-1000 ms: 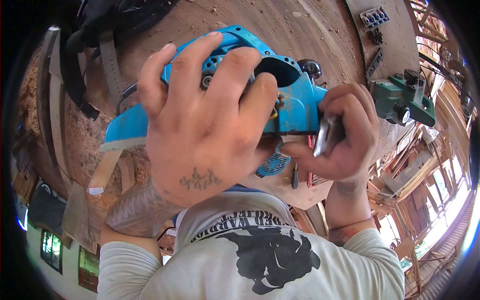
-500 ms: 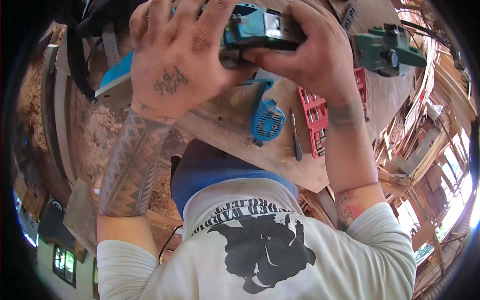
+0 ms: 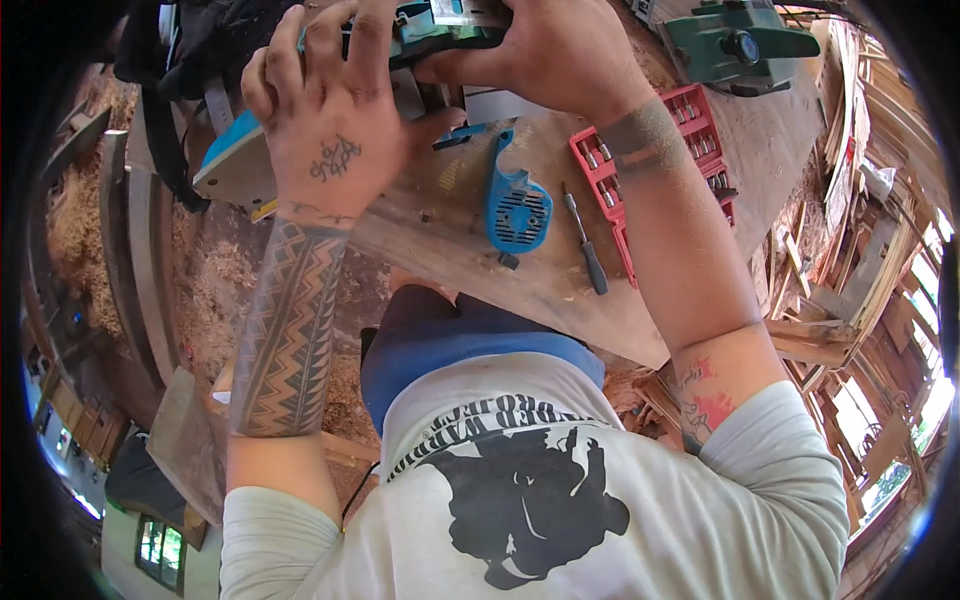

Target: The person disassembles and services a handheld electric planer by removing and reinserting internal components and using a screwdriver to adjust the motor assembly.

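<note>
At twelve o'clock: blue electric planer (image 3: 418, 30), left hand (image 3: 335, 130) half-curled round it. Right hand (image 3: 570, 70)?

— Thumb's along its edge, fingers cropped, can't tell the grip. If either slips, it might crack the blue vented cover (image 3: 518, 208), five o'clock.

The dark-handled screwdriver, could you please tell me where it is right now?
In the head view, the screwdriver lies on the table right of centre, between the blue slotted cover and the open red case.
</note>
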{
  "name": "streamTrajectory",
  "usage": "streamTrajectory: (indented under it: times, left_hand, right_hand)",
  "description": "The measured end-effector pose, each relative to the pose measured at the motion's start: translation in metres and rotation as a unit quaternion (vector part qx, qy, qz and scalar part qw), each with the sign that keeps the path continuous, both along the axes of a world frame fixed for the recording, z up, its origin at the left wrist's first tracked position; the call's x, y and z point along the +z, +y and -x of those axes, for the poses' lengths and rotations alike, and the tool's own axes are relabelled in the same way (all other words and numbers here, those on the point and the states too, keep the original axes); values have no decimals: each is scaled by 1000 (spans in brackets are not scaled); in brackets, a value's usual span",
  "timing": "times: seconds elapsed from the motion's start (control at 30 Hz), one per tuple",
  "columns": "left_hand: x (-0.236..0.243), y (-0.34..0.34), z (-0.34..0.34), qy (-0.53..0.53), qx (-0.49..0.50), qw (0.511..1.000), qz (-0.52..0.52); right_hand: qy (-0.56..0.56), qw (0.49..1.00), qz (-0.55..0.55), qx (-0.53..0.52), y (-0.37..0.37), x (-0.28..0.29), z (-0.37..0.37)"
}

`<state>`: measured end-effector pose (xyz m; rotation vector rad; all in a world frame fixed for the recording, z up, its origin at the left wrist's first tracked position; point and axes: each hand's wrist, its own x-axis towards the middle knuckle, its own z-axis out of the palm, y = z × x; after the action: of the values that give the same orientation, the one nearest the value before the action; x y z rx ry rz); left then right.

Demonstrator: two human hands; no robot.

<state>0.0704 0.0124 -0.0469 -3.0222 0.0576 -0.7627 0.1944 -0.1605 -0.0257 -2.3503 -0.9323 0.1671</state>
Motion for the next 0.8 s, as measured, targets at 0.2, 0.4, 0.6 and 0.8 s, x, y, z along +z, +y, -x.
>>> streamTrajectory:
  times: [0.2, 0.4, 0.6, 0.8]
  left_hand:
    - [1, 3, -3, -9, -33, 999, 24]
    - [5, 3, -1, 1, -31, 999, 35]
    - [5, 4, 1, 9, -27, 999, 45]
    - [5, 8, 0, 14, -42, 997, 58]
  right_hand:
    - [13, 1000, -11, -2, -2, 0, 0]
    - [-1, 1000, -11, -2, 0, -3, -3]
    - [16, 1000, -10, 4, 0, 3, -2]
    - [42, 999, -10, 3, -3, 5, -4]
